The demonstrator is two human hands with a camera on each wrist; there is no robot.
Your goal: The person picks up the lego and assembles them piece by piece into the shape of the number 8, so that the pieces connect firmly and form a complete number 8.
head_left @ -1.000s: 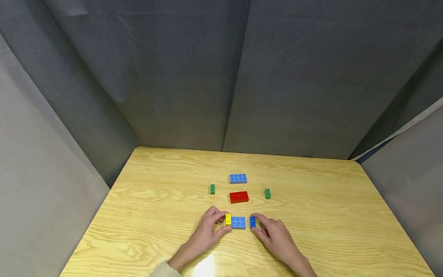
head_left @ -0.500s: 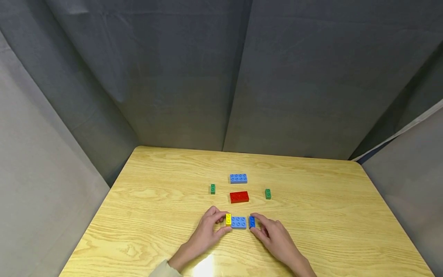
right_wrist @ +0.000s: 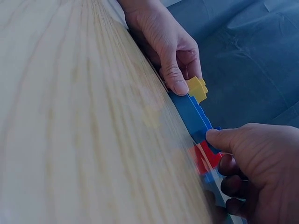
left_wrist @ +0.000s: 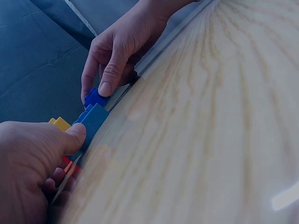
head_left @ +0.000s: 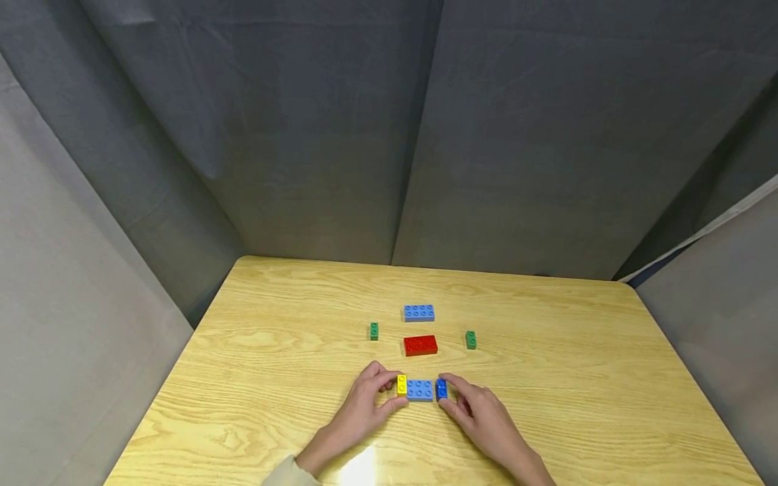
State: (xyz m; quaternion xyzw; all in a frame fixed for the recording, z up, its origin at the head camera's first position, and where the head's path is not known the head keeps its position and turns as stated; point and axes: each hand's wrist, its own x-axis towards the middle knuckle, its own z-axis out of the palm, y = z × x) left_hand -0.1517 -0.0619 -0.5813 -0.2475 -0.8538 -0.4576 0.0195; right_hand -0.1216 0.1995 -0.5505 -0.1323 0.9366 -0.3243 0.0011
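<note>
A small yellow two-stud brick [head_left: 402,385] stands on the left end of a light blue brick [head_left: 420,390], which lies on the table near its front. My left hand [head_left: 365,399] pinches that left end between thumb and forefinger. On the other side, my right hand [head_left: 483,413] grips a small dark blue brick [head_left: 442,389] by its two ends. In the head view a narrow gap shows between the dark blue brick and the light blue one's right end. From the left wrist, the dark blue brick [left_wrist: 95,98] appears just past the light blue brick [left_wrist: 95,120].
Beyond the hands lies a red brick [head_left: 421,345], with another light blue brick [head_left: 419,313] behind it. Two small green bricks flank them, a left green brick [head_left: 374,331] and a right green brick [head_left: 471,340]. Grey curtains [head_left: 304,135] enclose the wooden table [head_left: 577,351].
The dark blue brick has slid slightly left in my right hand's fingers, narrowing the gap to the light blue brick. My left hand has stayed nearly still.
</note>
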